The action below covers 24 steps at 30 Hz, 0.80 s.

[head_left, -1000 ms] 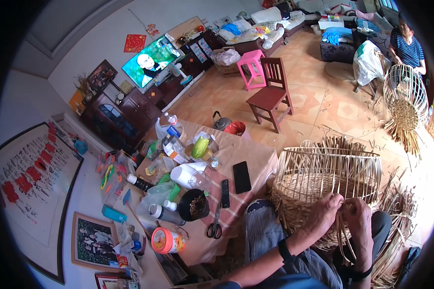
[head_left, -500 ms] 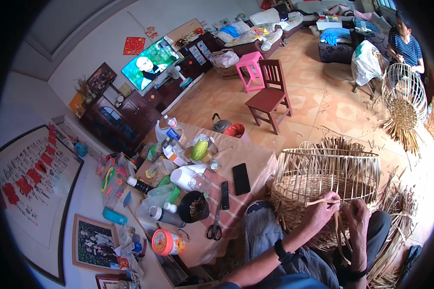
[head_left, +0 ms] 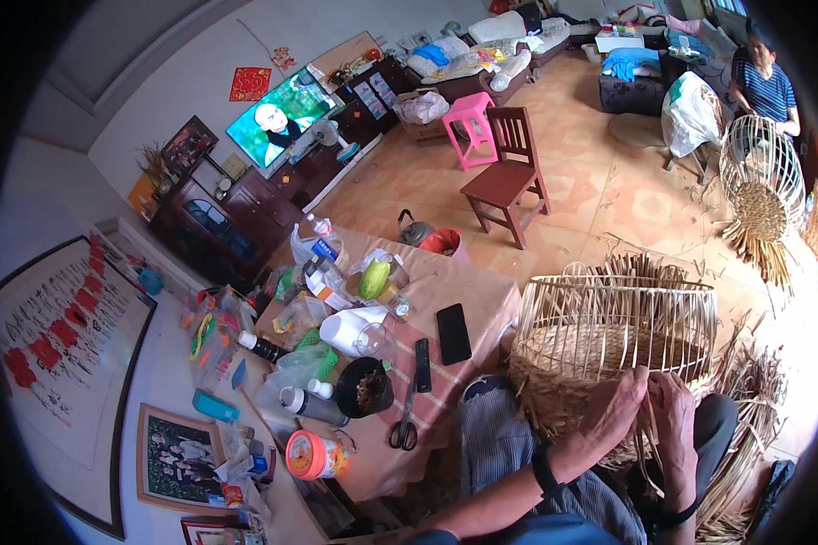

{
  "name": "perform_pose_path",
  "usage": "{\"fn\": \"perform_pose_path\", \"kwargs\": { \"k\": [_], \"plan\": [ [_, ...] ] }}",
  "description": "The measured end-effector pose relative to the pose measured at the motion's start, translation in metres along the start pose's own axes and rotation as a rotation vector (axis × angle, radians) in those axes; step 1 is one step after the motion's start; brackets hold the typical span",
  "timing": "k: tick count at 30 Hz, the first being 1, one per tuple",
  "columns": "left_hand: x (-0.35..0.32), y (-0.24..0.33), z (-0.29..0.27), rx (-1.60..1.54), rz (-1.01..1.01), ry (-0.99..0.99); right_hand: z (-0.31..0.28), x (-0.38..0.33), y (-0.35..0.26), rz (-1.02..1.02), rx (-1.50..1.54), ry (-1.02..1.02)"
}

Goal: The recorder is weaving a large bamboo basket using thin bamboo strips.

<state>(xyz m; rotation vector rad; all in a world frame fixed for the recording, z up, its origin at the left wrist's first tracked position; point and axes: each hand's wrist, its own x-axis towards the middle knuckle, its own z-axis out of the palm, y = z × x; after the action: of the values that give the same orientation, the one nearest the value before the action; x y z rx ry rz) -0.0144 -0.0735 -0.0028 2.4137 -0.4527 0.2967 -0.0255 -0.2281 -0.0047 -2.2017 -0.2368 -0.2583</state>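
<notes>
Hands meet at five o'clock in the head view: the left hand (head_left: 620, 411) and right hand (head_left: 677, 411) each keep a closed grip on thin strips at the near rim of the half-woven basket (head_left: 613, 350), which rests on the person's lap. Weaving well here probably means keeping each strip taut and pressed tight against the last row. At nine o'clock from the basket stands a cluttered counter (head_left: 482, 300) with scissors (head_left: 404, 427), a black phone (head_left: 453, 333) and bottles. Toward twelve o'clock, a wooden chair (head_left: 509, 177) stands on the tiled floor; at two o'clock another person sits behind a second basket frame (head_left: 760, 186).
</notes>
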Motion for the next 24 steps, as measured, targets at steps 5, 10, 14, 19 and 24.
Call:
{"fn": "perform_pose_path", "kwargs": {
  "k": [5, 10, 14, 19, 24],
  "plan": [
    [0.004, -0.009, 0.000, -0.246, 0.008, -0.016, 0.000, -0.003, -0.011, -0.037, -0.180, 0.022],
    [-0.006, 0.002, 0.013, -0.498, -0.102, -0.013, 0.001, -0.008, -0.036, 0.022, -0.374, 0.087],
    [-0.009, 0.001, 0.008, -0.648, -0.237, 0.115, 0.004, -0.002, -0.028, 0.154, -0.194, 0.129],
    [-0.005, -0.017, 0.019, -0.698, -0.190, 0.096, 0.011, -0.006, -0.001, 0.206, 0.035, 0.187],
    [-0.005, -0.003, -0.007, -0.382, 0.001, 0.066, 0.016, -0.010, 0.007, 0.175, 0.199, 0.258]
  ]
}}
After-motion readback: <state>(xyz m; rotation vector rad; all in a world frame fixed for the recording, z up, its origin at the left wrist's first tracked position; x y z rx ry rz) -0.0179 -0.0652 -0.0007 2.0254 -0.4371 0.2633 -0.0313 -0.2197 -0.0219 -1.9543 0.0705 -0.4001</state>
